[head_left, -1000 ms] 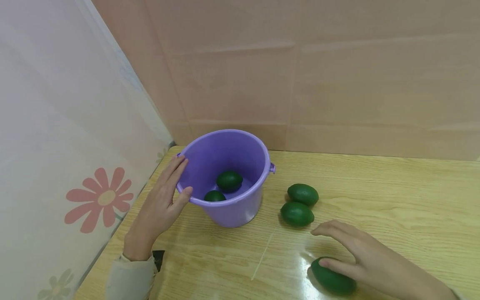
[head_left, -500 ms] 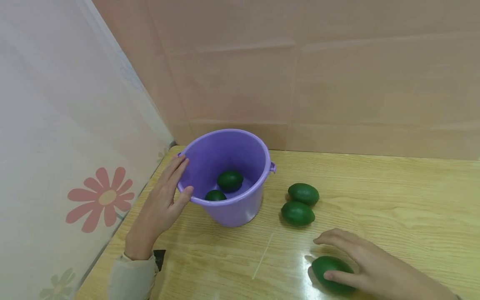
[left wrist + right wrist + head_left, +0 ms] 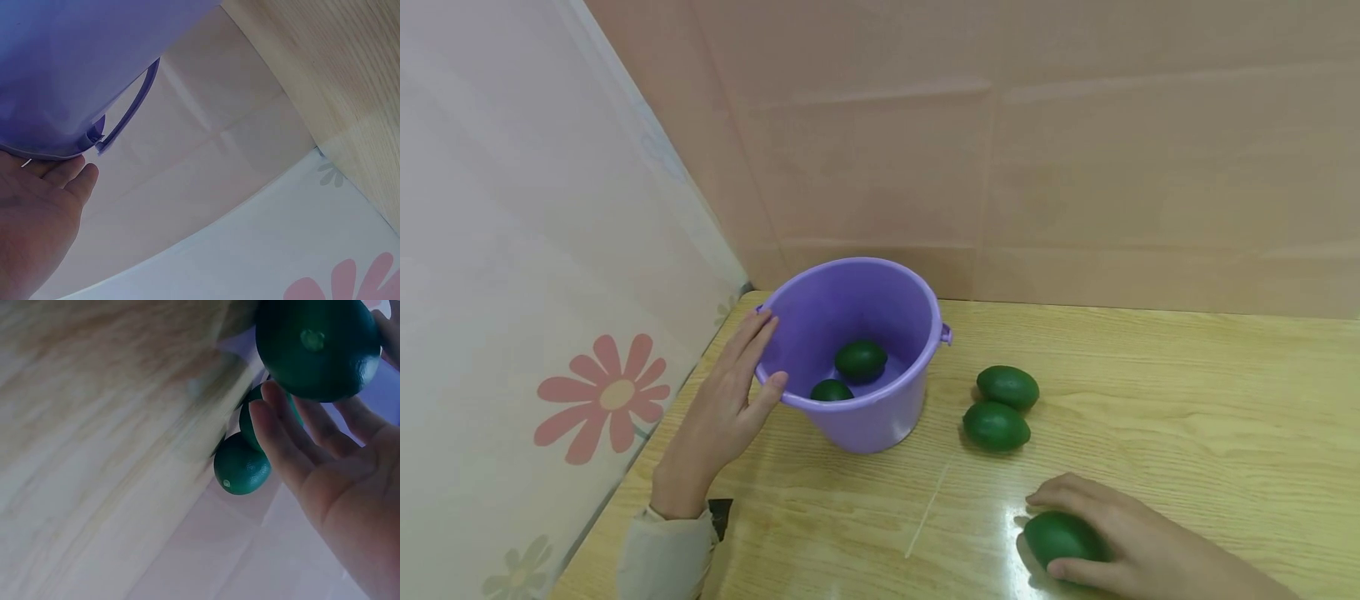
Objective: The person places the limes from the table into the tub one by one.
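Observation:
A purple bucket (image 3: 868, 421) stands on the table at the left. My left hand (image 3: 722, 400) rests its fairly straight fingers and thumb on the bucket's left rim; the left wrist view shows the fingertips at that rim below a handle (image 3: 128, 115). Inside the bucket lie two dark green limes, one farther back (image 3: 861, 361) and one partly hidden by the near rim (image 3: 831, 390). My right hand (image 3: 1135, 533) holds another lime (image 3: 1060, 537) at the front, thumb on the near side and fingers bent round the far side. In the right wrist view this lime (image 3: 319, 347) sits above the fingers.
Two more limes, a far one (image 3: 1007, 387) and a near one (image 3: 996, 427), lie close together right of the bucket. A patterned white sheet (image 3: 550, 250) borders the wooden table (image 3: 1187, 400) on the left, and a pinkish covering (image 3: 1075, 167) rises behind.
My right hand has lowered toward the front lime and its fingers have come in around the lime's far side. The left hand, bucket and other limes stay essentially where they were.

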A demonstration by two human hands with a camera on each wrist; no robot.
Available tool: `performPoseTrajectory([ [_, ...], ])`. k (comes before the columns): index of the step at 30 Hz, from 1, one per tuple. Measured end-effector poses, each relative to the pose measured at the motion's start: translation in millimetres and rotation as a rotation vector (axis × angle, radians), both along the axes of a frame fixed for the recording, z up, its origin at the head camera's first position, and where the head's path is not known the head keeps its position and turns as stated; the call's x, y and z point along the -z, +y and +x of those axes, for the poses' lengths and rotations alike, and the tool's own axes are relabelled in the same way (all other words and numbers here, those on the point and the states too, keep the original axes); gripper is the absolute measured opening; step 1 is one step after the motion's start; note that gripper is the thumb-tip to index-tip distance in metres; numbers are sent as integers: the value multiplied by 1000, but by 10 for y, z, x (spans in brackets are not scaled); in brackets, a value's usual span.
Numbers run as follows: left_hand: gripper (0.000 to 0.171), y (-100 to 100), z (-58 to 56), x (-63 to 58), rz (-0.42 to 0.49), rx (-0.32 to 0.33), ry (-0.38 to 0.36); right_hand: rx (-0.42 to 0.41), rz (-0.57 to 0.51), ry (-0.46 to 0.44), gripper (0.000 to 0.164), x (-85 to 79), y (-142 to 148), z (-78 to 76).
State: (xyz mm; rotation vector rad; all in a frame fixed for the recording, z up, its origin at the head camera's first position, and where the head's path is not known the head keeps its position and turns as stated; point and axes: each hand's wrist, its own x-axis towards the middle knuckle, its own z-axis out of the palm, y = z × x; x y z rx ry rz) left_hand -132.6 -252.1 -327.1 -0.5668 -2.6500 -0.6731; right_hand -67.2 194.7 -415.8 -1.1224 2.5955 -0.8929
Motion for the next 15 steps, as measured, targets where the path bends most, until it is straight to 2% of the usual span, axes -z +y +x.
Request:
performPoseTrajectory([
  [11, 62, 1, 8, 0, -3, -14, -11, -55, -87, -111, 46, 60, -9, 26],
  [15, 62, 0, 7, 1, -2, -15, -13, -84, -111, -84, 48, 86, -18, 42],
])
